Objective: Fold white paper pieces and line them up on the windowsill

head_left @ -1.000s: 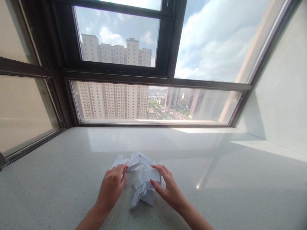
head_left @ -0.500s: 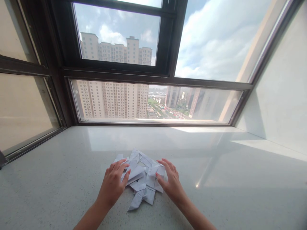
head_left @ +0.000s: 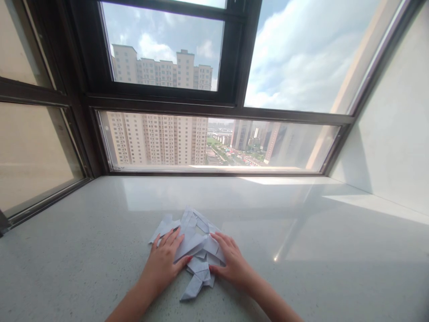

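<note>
A loose heap of folded white paper pieces (head_left: 191, 237) lies on the pale speckled sill, overlapping at various angles. My left hand (head_left: 163, 258) rests on the heap's left side, its fingers spread over the paper and the thumb reaching toward the middle. On the right side, my right hand (head_left: 231, 260) touches the papers with fingers apart, hiding part of them. A small folded paper piece with a pointed end (head_left: 197, 281) sticks out at the front, between my two thumbs. Neither hand lifts anything.
The speckled stone sill (head_left: 318, 250) spreads around the heap. Dark window frames (head_left: 214, 173) border it at the back and left. A white wall (head_left: 395, 134) stands at the right. Tall buildings show through the glass.
Both hands have come down onto the papers, the right one moving inward. Some pieces have shifted; the left-hand piece sits further left and the front one slightly nearer.
</note>
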{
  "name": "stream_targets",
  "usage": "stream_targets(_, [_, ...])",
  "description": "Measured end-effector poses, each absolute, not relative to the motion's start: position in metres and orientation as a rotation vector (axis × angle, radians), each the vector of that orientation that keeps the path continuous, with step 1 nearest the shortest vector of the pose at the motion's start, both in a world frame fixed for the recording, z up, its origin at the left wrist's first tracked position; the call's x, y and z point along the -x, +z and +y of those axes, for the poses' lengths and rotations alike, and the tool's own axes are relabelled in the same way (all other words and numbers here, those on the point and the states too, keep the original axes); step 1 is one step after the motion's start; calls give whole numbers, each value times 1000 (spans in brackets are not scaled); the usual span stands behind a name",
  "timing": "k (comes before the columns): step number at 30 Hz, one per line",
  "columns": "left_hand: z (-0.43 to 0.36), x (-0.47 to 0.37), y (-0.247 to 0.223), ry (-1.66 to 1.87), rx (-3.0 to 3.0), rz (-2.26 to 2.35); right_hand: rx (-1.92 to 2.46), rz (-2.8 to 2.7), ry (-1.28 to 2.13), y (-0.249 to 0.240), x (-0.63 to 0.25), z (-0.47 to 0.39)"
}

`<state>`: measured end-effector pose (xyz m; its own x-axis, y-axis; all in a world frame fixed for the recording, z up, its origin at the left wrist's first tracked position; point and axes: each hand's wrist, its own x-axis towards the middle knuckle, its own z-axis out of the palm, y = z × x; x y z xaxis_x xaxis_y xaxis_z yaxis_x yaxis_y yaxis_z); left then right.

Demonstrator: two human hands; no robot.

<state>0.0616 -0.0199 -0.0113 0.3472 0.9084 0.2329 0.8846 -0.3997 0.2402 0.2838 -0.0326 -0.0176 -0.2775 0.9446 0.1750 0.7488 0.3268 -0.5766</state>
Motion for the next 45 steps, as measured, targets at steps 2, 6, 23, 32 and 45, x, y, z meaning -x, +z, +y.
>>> stream_targets(2, [-20, -62, -11, 534, -2500, 1636, 1457, -2055, 521, -16, -284, -32])
stream_targets(6, [-16, -63, -11, 644, -2498, 1541, 1377, -1917, 504, -9, -285, -30])
stream_targets(23, [-19, -59, 1, 1161, -2402, 1432, 1337, -1892, 400, -7, -284, -30])
stream_targets(32, [-32, -71, 5, 850, -2591, 1121, 1387, -1973, 415, -19, -286, -27])
stream_targets(45, [-21, -67, -12, 896, -2494, 1223, 1557, -1986, 385, -21, -288, -27])
